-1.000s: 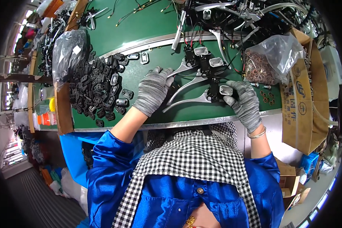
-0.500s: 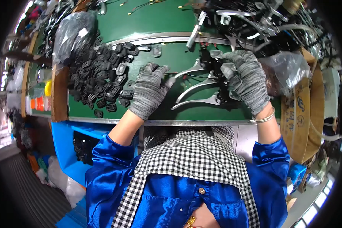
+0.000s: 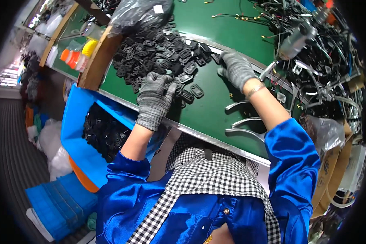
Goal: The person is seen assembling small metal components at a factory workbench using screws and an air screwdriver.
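Note:
My left hand [image 3: 155,99], in a grey knitted glove, rests at the near edge of a heap of small black plastic plates [image 3: 160,51]. Its fingers are curled, and whatever they may hold is hidden. On the far side of the green table my right hand [image 3: 236,70], gloved alike, has its thumb apart from its fingers. A black plate [image 3: 215,59] lies just beside its fingertips. Nearer me, partly under my right forearm, lie several silver levers [image 3: 246,131] with curved blades. A loose ring-shaped black plate [image 3: 196,91] sits between my hands.
A silver tool [image 3: 299,39] hangs at the upper right, over a tangle of levers and cables. Black parts fill a blue bin [image 3: 75,122] below the table's left end. A wooden divider [image 3: 100,57] bounds the heap. A cardboard box [image 3: 327,175] stands at the right.
The view has swung toward the left. My right hand has left the levers' dark mounts and moved left, toward the heap. My left hand has come to the heap's near edge.

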A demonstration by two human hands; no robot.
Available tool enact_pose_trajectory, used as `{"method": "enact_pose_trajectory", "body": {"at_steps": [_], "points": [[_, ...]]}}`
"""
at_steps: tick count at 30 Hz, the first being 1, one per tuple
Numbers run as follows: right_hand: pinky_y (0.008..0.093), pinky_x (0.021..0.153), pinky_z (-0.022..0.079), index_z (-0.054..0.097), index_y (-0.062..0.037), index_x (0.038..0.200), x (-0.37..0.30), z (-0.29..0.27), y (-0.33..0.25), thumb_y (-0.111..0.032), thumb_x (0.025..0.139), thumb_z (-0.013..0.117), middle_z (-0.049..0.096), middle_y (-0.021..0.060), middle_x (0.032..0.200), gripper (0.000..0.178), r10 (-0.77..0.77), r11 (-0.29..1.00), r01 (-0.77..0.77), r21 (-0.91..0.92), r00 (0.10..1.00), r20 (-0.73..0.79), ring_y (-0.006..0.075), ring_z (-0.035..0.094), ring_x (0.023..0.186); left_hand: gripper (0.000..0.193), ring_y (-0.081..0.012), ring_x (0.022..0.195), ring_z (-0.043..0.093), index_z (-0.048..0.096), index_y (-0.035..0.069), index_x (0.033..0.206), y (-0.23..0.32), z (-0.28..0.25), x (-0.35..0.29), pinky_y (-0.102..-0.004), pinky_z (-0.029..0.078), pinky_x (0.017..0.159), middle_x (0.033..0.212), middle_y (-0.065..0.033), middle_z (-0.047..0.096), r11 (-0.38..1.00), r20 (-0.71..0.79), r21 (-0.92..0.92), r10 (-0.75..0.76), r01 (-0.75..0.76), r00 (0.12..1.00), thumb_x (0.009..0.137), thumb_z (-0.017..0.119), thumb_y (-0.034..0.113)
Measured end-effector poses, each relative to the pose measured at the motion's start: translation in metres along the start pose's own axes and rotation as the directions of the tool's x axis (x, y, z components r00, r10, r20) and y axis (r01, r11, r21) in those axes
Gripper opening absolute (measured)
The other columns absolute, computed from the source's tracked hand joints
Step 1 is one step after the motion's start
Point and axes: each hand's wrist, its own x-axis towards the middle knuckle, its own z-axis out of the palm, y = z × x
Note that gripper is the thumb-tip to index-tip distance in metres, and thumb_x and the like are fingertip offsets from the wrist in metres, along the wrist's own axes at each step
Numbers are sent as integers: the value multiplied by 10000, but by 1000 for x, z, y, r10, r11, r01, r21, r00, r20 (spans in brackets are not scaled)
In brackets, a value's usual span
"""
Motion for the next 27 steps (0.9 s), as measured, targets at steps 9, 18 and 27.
{"method": "enact_pose_trajectory", "body": {"at_steps": [9,18,27], "points": [[415,837,484,619,-49,1065,-24,-15,-8,-182,793,729,631,178,981,323,236,891,-293,346,952,197,300,614,931,275,-332,990,584,662,86,1012,-7,7,103,-432,479,834,956,-144,631,990,23,113,79,-81,997,837,708,293],[364,734,509,653,-66,1070,-104,-86,94,-228,812,718,651,145,901,311,197,973,-181,142,974,-111,237,626,791,303,-331,960,606,640,91,1049,83,44,52,-435,490,832,943,-136,641,810,153,-204,581,-550,799,838,703,299],[364,769,516,641,-62,1111,-157,-80,134,-293,842,704,668,159,920,360,274,949,-268,167,962,-11,274,643,809,276,-335,840,613,629,70,1048,147,107,39,-417,497,753,860,-118,641,803,449,-246,591,-543,671,858,676,266]]}}
